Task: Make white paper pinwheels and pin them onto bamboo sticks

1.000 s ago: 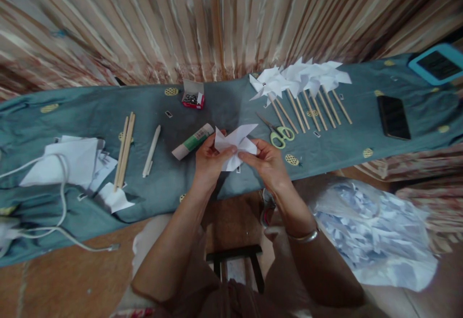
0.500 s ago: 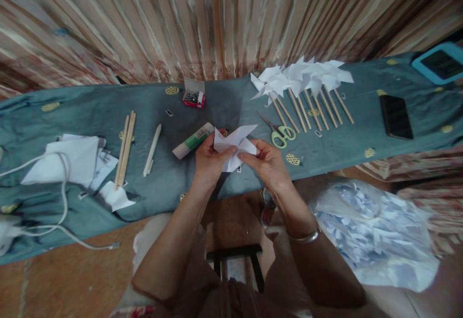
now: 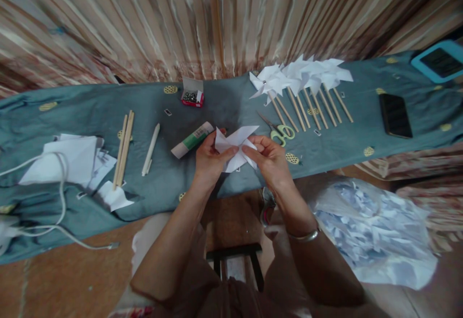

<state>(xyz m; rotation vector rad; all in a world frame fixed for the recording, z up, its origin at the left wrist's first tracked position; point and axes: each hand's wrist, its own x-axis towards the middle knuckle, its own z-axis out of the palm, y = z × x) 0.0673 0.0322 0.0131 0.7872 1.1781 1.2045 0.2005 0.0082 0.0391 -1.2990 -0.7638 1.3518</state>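
Shifted slightly to the right since the earlier frame, the right hand (image 3: pixel 271 161) has its thumb farther from the left thumb, and the flap beside it slants nearer. In the head view, the folded white paper (image 3: pixel 235 138), thin and crisp with pointed, wing-like flaps, is held above the near middle of the smooth green-grey cloth (image 3: pixel 224 105). The left hand (image 3: pixel 210 161) pinches its left side, thumb at the centre; the right thumb and fingers close on its right side.

An open red box (image 3: pixel 187 103) stands at the far side, lid raised, with small shiny metal pieces (image 3: pixel 190 97) inside. On the floor at near right, a translucent plastic bag (image 3: pixel 405 267) bulges with white paper pieces (image 3: pixel 361 231).

The white-and-green tube (image 3: pixel 193 139) lies just beside the left hand, and the scissors (image 3: pixel 274 127) just beyond the right. Farther right are white paper pinwheels (image 3: pixel 304 74) with wooden sticks and a black phone (image 3: pixel 395 115). To the left lie a white pen (image 3: pixel 152 146), round wooden rods (image 3: pixel 125 149) overlapping a small curled sheet (image 3: pixel 117 200), and stacked paper (image 3: pixel 77 161), crossed by a white cable (image 3: pixel 63 197)
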